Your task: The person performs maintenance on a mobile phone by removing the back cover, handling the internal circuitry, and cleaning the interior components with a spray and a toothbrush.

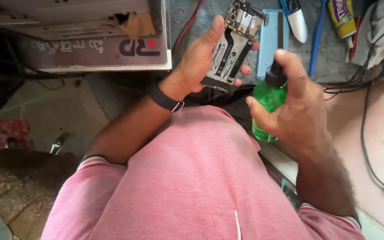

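While the person sits hunched over the bench, the left hand point(201, 60) is wrapped around an opened phone point(232, 44), thumb up along its left edge and fingertips curling round the right edge. Back cover is off, so the circuit board and flex cables face up. It is held in the air above the worktop, tilted with its top end away from the body.

Right hand point(296, 111) is closed round a small green bottle point(267, 104), index finger resting on top of its black cap point(275, 75). Bottle upright, just right of the phone and slightly lower, not touching it.

On the worktop behind: a light blue phone case point(272, 35) just beyond the bottle, a blue handled tool point(317, 40), a yellow tube point(342, 18), and black cables point(365, 84) to the right. A black wristband point(165, 98) sits on the left wrist.
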